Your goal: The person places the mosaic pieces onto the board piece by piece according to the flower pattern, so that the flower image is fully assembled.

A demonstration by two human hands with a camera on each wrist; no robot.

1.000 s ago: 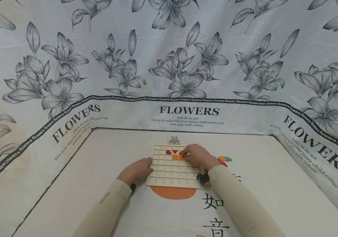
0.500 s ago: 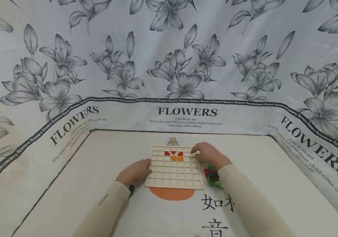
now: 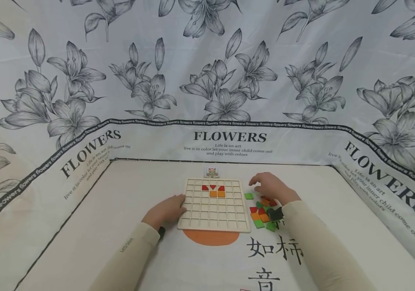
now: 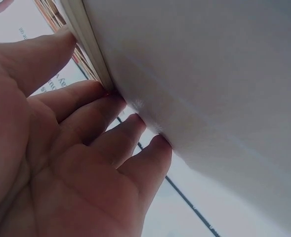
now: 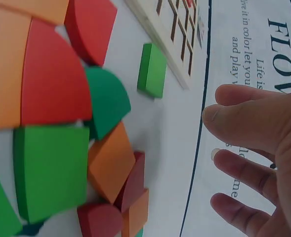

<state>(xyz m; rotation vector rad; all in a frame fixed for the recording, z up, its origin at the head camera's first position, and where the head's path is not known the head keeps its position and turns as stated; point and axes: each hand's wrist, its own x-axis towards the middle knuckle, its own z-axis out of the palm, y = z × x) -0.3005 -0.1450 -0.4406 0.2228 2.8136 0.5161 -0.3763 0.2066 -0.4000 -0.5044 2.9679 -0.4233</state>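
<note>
A pale wooden grid board [image 3: 211,210] lies flat, with red pieces [image 3: 221,188] in one row and two orange squares [image 3: 217,194] just below them. At the board's left edge rests my left hand [image 3: 165,210]; in the left wrist view the thumb and fingertips [image 4: 116,98] touch the board's side [image 4: 88,39]. My right hand [image 3: 270,188] is raised right of the board, holding nothing, its fingers apart in the right wrist view [image 5: 254,148]. Near it lies a single green square [image 3: 249,196], also in the right wrist view [image 5: 152,71].
Loose red, orange and green pieces [image 3: 264,217] lie in a pile right of the board, partly under the right wrist. A small patterned card [image 3: 211,172] is behind the board. Beyond it stands a flower-printed fabric wall [image 3: 229,141].
My right hand has left the board's pieces and moved right, past its edge. The loose pile and the lone green square have come into view. My left hand stays at the board's edge.
</note>
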